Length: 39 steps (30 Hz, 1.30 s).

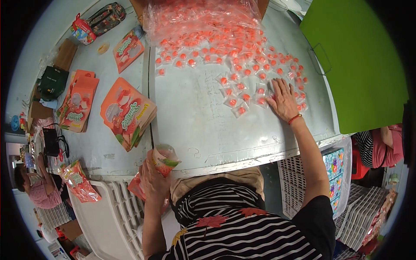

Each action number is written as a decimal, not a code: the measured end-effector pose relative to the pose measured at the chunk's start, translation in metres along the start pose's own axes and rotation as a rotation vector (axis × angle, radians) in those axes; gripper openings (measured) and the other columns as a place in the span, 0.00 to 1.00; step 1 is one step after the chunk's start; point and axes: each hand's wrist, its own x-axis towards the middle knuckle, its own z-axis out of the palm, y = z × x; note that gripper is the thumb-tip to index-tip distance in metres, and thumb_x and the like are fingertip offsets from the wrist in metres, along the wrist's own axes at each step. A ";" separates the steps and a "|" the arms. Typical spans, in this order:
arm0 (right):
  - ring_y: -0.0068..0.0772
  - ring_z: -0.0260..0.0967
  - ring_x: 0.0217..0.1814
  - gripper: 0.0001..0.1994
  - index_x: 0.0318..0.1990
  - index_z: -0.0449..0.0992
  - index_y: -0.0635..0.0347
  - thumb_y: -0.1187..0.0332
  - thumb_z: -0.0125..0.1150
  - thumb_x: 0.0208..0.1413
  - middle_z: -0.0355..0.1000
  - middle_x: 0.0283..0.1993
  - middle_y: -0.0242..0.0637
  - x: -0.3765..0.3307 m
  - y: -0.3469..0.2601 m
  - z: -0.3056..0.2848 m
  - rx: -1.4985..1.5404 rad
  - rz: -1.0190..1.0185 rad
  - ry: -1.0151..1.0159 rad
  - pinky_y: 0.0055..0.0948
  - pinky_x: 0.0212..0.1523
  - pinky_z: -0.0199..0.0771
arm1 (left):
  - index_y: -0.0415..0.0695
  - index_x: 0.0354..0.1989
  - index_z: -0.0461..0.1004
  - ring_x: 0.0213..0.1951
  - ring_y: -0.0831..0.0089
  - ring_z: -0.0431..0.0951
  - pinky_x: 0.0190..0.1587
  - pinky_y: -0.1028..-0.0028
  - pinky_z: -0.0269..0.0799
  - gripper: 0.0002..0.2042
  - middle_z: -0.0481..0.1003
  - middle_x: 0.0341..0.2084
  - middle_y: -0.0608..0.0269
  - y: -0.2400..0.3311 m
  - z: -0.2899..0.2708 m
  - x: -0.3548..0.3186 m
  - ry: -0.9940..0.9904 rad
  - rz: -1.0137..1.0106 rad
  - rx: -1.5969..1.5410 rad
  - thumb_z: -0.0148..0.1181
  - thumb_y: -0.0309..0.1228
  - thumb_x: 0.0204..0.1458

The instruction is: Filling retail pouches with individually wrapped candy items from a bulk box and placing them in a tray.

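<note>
My left hand (153, 181) is closed on a red and orange candy pouch (167, 155) at the near edge of the table. The pouch's upper end shows past my fingers, and its mouth seems to be spread. On the table to the right lies my right hand (284, 100), palm down with its fingers stretched out. It rests among wrapped candies (245, 97), small orange-red pieces in clear square wrappers. Several of these lie just left of my fingertips, and others sit beside and beyond them. Whatever is under the palm is hidden.
A large clear bag of candies (203, 21) spills from a box at the far side. Flat pouches are stacked (125, 112) on the left, with more pouches (78, 104) farther over. A green panel (355, 60) borders the right. White crates (117, 216) stand below.
</note>
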 end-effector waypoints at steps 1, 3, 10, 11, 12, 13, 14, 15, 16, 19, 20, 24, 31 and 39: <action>0.50 0.53 0.67 0.29 0.62 0.60 0.61 0.52 0.52 0.58 0.58 0.64 0.48 0.004 -0.006 -0.003 0.081 0.010 0.028 0.53 0.65 0.49 | 0.40 0.62 0.55 0.50 0.47 0.70 0.54 0.56 0.65 0.39 0.70 0.48 0.46 -0.001 0.000 -0.002 -0.003 0.005 -0.019 0.68 0.28 0.38; 0.51 0.53 0.67 0.26 0.61 0.60 0.62 0.57 0.49 0.60 0.57 0.65 0.49 0.012 -0.032 -0.013 0.317 0.021 0.060 0.50 0.65 0.50 | 0.40 0.62 0.55 0.50 0.47 0.70 0.54 0.56 0.65 0.39 0.70 0.48 0.46 0.000 0.001 -0.002 0.005 -0.014 -0.024 0.68 0.28 0.38; 0.56 0.51 0.67 0.25 0.61 0.63 0.57 0.56 0.52 0.58 0.56 0.65 0.48 0.034 -0.111 0.005 0.337 -0.054 0.001 0.49 0.65 0.51 | 0.41 0.62 0.55 0.50 0.46 0.69 0.53 0.56 0.65 0.39 0.69 0.49 0.45 0.001 0.000 0.003 0.031 0.007 -0.046 0.68 0.28 0.38; 0.56 0.51 0.67 0.25 0.61 0.63 0.57 0.56 0.52 0.58 0.56 0.65 0.48 0.035 -0.123 0.011 0.342 -0.059 0.003 0.49 0.65 0.51 | 0.41 0.62 0.55 0.50 0.46 0.69 0.53 0.56 0.65 0.39 0.69 0.49 0.45 0.000 0.001 0.002 0.034 0.002 -0.042 0.68 0.28 0.38; 0.58 0.50 0.67 0.26 0.60 0.63 0.55 0.55 0.53 0.57 0.56 0.65 0.47 0.033 -0.133 0.017 0.291 -0.083 0.006 0.50 0.64 0.51 | 0.42 0.61 0.56 0.49 0.48 0.69 0.53 0.56 0.64 0.39 0.70 0.47 0.47 0.001 0.003 0.001 0.046 -0.010 -0.050 0.68 0.27 0.36; 0.59 0.50 0.67 0.26 0.60 0.64 0.54 0.53 0.54 0.56 0.56 0.65 0.47 0.031 -0.141 0.021 0.239 -0.108 0.009 0.52 0.63 0.52 | 0.42 0.60 0.57 0.49 0.49 0.69 0.53 0.57 0.63 0.40 0.70 0.45 0.48 0.002 0.004 0.000 0.057 -0.022 -0.058 0.67 0.25 0.33; 0.61 0.50 0.66 0.24 0.59 0.65 0.53 0.55 0.54 0.56 0.56 0.64 0.47 0.030 -0.153 0.021 0.290 -0.102 0.021 0.50 0.62 0.53 | 0.42 0.60 0.57 0.49 0.49 0.69 0.53 0.57 0.63 0.40 0.70 0.45 0.48 0.003 0.004 -0.001 0.061 -0.033 -0.056 0.67 0.25 0.33; 0.61 0.50 0.66 0.24 0.59 0.65 0.53 0.55 0.54 0.56 0.56 0.64 0.47 0.027 -0.165 0.017 0.295 -0.106 0.016 0.50 0.62 0.53 | 0.42 0.61 0.57 0.49 0.49 0.69 0.53 0.57 0.63 0.40 0.70 0.45 0.48 0.004 0.004 -0.001 0.056 -0.034 -0.061 0.68 0.25 0.33; 0.60 0.49 0.66 0.24 0.59 0.66 0.53 0.56 0.54 0.56 0.56 0.64 0.47 0.022 -0.175 0.011 0.359 -0.122 -0.015 0.51 0.62 0.53 | 0.42 0.61 0.57 0.49 0.48 0.69 0.53 0.57 0.63 0.40 0.70 0.45 0.48 0.004 0.004 -0.001 0.050 -0.036 -0.066 0.68 0.25 0.33; 0.58 0.50 0.67 0.20 0.57 0.67 0.55 0.59 0.51 0.59 0.57 0.64 0.49 0.024 -0.182 0.015 0.487 -0.122 0.015 0.49 0.62 0.54 | 0.42 0.61 0.55 0.49 0.46 0.70 0.52 0.56 0.65 0.38 0.69 0.48 0.45 0.001 -0.001 0.001 0.019 -0.024 -0.052 0.68 0.28 0.38; 0.56 0.54 0.65 0.19 0.57 0.66 0.57 0.60 0.49 0.61 0.60 0.62 0.50 0.035 -0.171 0.019 0.632 -0.038 0.129 0.46 0.61 0.56 | 0.42 0.61 0.55 0.49 0.46 0.70 0.52 0.56 0.65 0.38 0.69 0.48 0.45 0.000 -0.002 0.002 0.020 -0.032 -0.050 0.68 0.28 0.38; 0.52 0.64 0.58 0.18 0.57 0.65 0.60 0.63 0.44 0.64 0.68 0.54 0.52 0.085 -0.125 0.016 0.947 0.140 0.009 0.39 0.59 0.63 | 0.42 0.61 0.56 0.49 0.47 0.69 0.52 0.56 0.64 0.39 0.70 0.47 0.46 -0.005 -0.002 0.002 0.056 -0.052 -0.057 0.68 0.27 0.36; 0.52 0.64 0.58 0.20 0.59 0.63 0.61 0.61 0.39 0.66 0.69 0.54 0.49 0.063 -0.137 0.013 0.741 -0.133 -0.124 0.41 0.60 0.62 | 0.42 0.60 0.57 0.48 0.48 0.70 0.53 0.57 0.63 0.40 0.70 0.45 0.47 -0.015 0.001 -0.005 0.095 -0.078 -0.076 0.69 0.28 0.34; 0.36 0.65 0.60 0.24 0.59 0.63 0.58 0.51 0.33 0.67 0.68 0.56 0.41 0.040 -0.107 0.000 1.649 0.486 -0.044 0.34 0.60 0.59 | 0.42 0.60 0.57 0.47 0.49 0.70 0.52 0.57 0.63 0.40 0.71 0.45 0.48 -0.018 0.000 -0.001 0.118 -0.073 -0.094 0.69 0.27 0.34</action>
